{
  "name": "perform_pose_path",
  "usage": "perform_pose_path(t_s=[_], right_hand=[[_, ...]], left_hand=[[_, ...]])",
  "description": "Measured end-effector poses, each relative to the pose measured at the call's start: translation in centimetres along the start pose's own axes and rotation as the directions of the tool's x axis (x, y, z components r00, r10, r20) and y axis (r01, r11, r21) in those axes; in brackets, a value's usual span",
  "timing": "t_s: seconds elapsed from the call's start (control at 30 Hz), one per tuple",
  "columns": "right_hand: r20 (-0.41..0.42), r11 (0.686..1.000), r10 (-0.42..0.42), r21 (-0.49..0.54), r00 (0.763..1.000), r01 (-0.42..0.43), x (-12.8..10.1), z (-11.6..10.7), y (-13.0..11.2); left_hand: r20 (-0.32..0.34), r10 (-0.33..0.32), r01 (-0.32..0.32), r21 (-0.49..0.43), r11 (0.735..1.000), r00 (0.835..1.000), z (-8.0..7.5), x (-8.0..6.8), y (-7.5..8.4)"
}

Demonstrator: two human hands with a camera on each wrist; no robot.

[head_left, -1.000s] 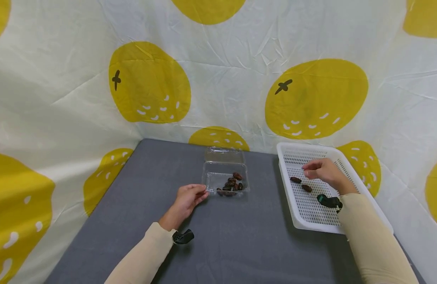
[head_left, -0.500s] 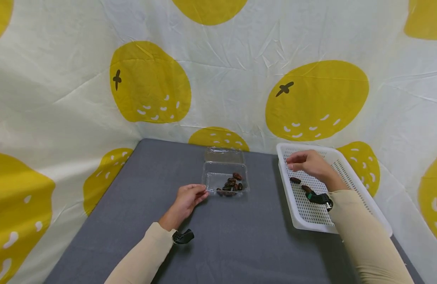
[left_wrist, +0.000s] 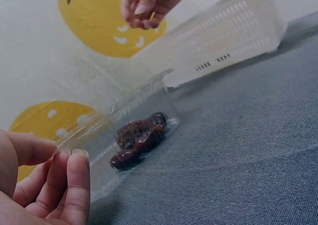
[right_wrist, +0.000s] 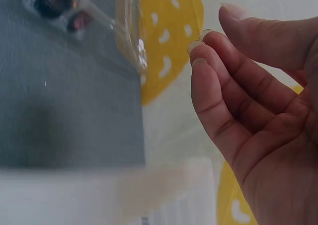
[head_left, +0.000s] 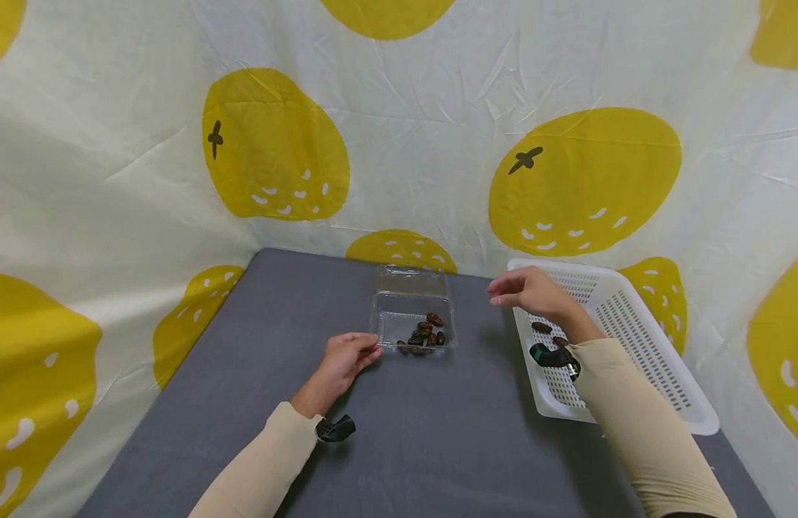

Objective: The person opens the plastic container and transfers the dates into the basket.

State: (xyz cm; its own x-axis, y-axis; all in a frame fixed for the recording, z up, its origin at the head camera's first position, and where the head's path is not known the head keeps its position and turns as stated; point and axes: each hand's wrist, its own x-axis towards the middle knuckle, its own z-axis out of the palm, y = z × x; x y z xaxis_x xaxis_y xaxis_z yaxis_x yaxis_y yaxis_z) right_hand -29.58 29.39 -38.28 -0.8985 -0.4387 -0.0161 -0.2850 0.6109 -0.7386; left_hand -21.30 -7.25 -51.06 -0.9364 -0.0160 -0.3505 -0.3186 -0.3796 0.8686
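There are 2 hands (head_left: 340,362) (head_left: 537,293), 1 container (head_left: 391,327), 1 basket (head_left: 641,345), at least 8 dates (head_left: 423,332).

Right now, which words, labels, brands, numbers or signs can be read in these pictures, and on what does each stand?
None can be read.
Clear clamshell box, white perforated basket: no lettering shows.
Fruit-print cloth: only drawn marks, no writing.
Black wrist devices: too small to tell.

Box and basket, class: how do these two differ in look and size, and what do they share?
The box is clear plastic; the basket is white. The box is smaller; the basket is larger. The box has a flipped-open lid; the basket shows no lid and has slotted walls. Both stand on the table and hold dates.
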Motion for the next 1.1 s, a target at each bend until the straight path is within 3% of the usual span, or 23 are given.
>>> perform_pose_path(t_s=[0.67,1.1], right_hand=[[0.131,0.994,-0.09,0.068,0.987,0.081,3.4,6.0,-1.9],[0.213,0.989,-0.108,0.123,0.971,0.083,4.8,9.9,-2.2]], left_hand=[[-0.003,0.014,-0.014,-0.007,1.0,1.0,0.1,-0.3,-0.1],[0.0,0.02,-0.02,-0.029,0.999,1.0,-0.2,-0.2,-0.4]])
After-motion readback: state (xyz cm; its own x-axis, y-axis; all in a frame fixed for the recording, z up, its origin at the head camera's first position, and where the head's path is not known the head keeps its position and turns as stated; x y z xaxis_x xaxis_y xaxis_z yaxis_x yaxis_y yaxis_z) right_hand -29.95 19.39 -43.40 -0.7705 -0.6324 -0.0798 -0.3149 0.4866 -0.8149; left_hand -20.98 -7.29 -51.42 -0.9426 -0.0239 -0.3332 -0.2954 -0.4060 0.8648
